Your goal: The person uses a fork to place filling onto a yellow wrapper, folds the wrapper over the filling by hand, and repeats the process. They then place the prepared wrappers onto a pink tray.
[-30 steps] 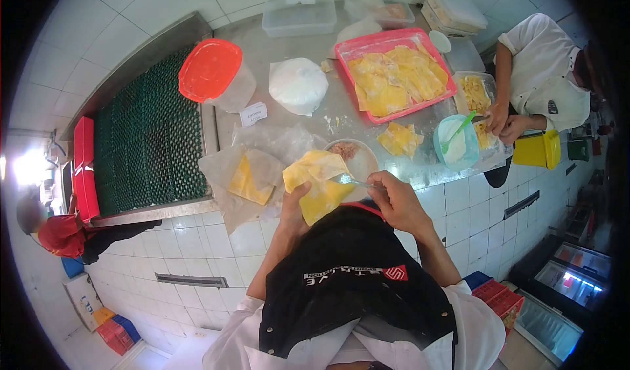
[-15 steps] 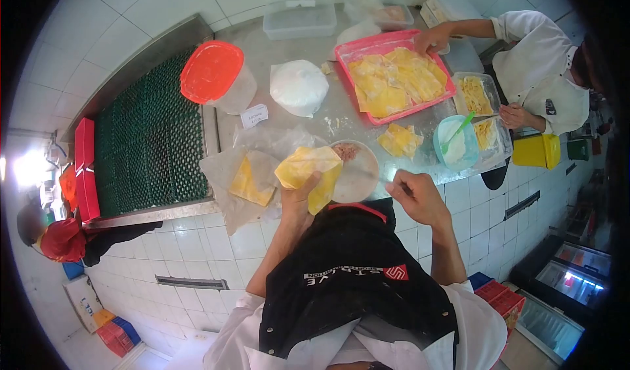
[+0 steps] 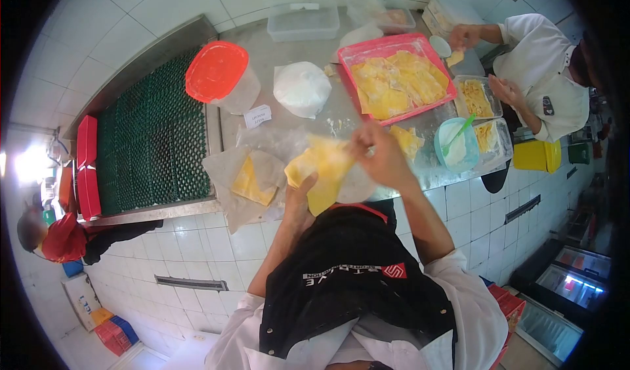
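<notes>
My left hand is closed around a small stack of floury yellow dough sheets, thumb on top. At the stack's upper right edge, my right hand pinches the corner of a dough sheet that lifts toward it; the fingers are slightly smeared by motion. Below the right hand, a pale round plate is partly covered by the sheets and the hand. More yellow sheets lie on clear plastic wrap to the left. Several yellow dough pieces rest on the steel table beyond my right wrist.
A pink tray holds yellow dough pieces. Near it are a light-blue bowl with a green spoon and tubs of yellow strips. A white bag and red-lidded container stand behind. A co-worker's hand is at the far right.
My right hand has moved up and left from beside the plate onto the dough sheets, lifting a corner. The co-worker's hand has left the pink tray, moving right.
</notes>
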Motion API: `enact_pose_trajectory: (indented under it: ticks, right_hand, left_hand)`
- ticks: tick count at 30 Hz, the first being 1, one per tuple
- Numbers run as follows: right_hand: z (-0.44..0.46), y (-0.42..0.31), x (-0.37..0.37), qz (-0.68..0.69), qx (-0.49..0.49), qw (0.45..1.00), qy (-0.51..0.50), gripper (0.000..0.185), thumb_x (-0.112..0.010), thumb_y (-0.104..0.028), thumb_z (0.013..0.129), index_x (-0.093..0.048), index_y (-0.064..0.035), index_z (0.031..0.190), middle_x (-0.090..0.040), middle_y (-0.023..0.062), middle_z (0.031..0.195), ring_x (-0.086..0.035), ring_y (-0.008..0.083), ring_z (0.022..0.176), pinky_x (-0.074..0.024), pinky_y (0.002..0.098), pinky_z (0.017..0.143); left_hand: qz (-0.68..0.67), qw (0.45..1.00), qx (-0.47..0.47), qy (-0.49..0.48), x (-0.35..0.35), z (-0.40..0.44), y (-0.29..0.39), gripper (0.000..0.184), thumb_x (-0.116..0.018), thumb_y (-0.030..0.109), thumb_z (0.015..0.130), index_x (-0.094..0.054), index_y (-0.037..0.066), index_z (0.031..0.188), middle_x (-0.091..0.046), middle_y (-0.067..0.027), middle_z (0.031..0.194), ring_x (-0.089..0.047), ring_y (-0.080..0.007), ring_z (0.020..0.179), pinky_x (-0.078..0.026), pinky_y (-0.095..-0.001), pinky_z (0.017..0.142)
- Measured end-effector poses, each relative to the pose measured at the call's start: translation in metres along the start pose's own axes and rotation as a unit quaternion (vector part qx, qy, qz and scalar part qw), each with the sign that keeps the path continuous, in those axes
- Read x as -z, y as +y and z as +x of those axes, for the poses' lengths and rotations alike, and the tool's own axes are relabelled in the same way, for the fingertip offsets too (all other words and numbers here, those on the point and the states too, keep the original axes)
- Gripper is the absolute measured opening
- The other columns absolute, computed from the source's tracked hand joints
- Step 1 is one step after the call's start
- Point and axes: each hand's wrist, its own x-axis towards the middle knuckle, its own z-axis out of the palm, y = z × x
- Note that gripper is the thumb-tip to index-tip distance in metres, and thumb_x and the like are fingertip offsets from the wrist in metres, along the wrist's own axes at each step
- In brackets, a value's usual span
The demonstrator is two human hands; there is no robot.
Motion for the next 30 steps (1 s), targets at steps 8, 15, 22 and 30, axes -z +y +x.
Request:
enact_pose_trajectory:
  ticks: [8,15,22,30]
  right_hand:
    - [0.020,0.039,0.095,-0.206,-0.019,0.942,0.264,0.021,-0.064,-0.023,0.097,-0.059,-0.0022,0.096,-0.063,0.0207,0.081,-0.064,0.0400,0.075,-0.0489,0.0474,0.068]
    - [-0.057,0.083,0.022,-0.201,-0.041,0.979,-0.016,0.020,-0.053,-0.023,0.102,-0.064,-0.0101,0.113,-0.067,0.0198,0.087,-0.065,0.0447,0.081,-0.0500,0.0527,0.070]
    - [-0.097,0.084,-0.020,-0.301,-0.174,0.932,-0.105,0.037,-0.049,-0.012,0.098,-0.062,-0.0148,0.133,-0.068,0.0218,0.097,-0.067,0.0466,0.086,-0.0542,0.0528,0.077]
    - [-0.102,0.080,-0.023,-0.199,-0.126,0.972,-0.013,0.037,-0.049,-0.013,0.100,-0.061,-0.0141,0.134,-0.067,0.0235,0.095,-0.066,0.0471,0.082,-0.0537,0.0553,0.074]
  left_hand:
    - [0.030,0.996,-0.056,0.071,0.038,-0.001,0.019,0.052,-0.063,0.003,0.093,-0.046,0.002,0.143,-0.061,-0.0150,0.132,-0.065,-0.0300,0.117,-0.058,-0.0436,0.094]
    - [0.030,0.992,-0.081,0.096,0.049,-0.002,0.034,0.051,-0.062,0.004,0.094,-0.046,0.002,0.142,-0.061,-0.0146,0.131,-0.064,-0.0301,0.118,-0.058,-0.0435,0.094]
    - [0.045,0.993,-0.068,0.089,0.047,-0.001,0.031,0.052,-0.062,0.005,0.094,-0.045,0.002,0.144,-0.060,-0.0147,0.133,-0.064,-0.0297,0.118,-0.057,-0.0423,0.095]
    - [0.030,0.994,-0.058,0.085,0.041,0.004,0.026,0.053,-0.060,0.003,0.094,-0.044,0.002,0.144,-0.059,-0.0160,0.134,-0.063,-0.0307,0.120,-0.057,-0.0438,0.096]
